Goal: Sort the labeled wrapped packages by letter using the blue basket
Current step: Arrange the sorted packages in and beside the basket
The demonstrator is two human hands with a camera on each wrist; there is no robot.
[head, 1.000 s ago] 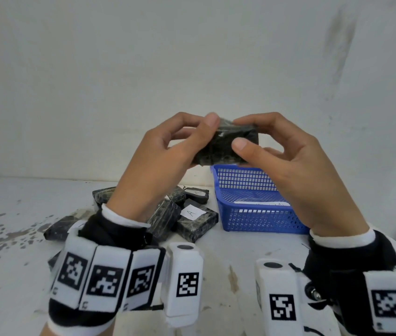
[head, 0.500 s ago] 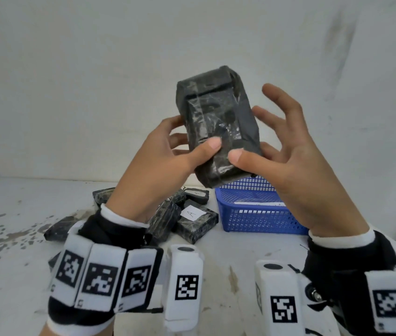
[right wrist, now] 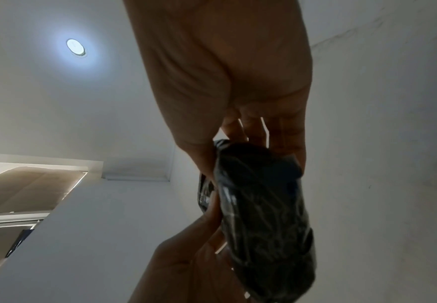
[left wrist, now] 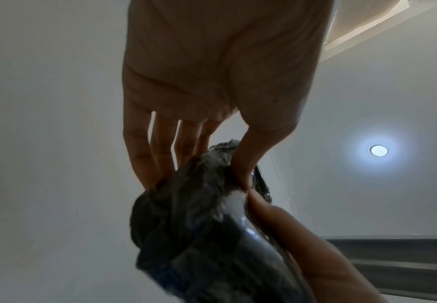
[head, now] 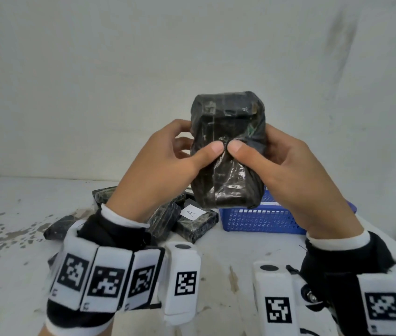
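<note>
Since 0.5 s ago: black wrapped package [head: 227, 151] lowered slightly, right hand [head: 296, 170] fingers, then splayed, now closed round its right edge. Left hand [head: 158, 168] grips left edge; both thumbs pressed side by side on near face. No label on visible face. Blue basket [head: 260, 219] below right hand; heap of wrapped packages [head: 167, 219], 1 showing "A" label [head: 192, 212], below left hand. Judgement: rotate package until label faces viewer, keep 2-handed pinch firm; plastic looks slick.

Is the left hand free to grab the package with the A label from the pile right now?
Probably not: left hand and right hand both grip the raised package; the A-labelled package lies uncovered below.
</note>
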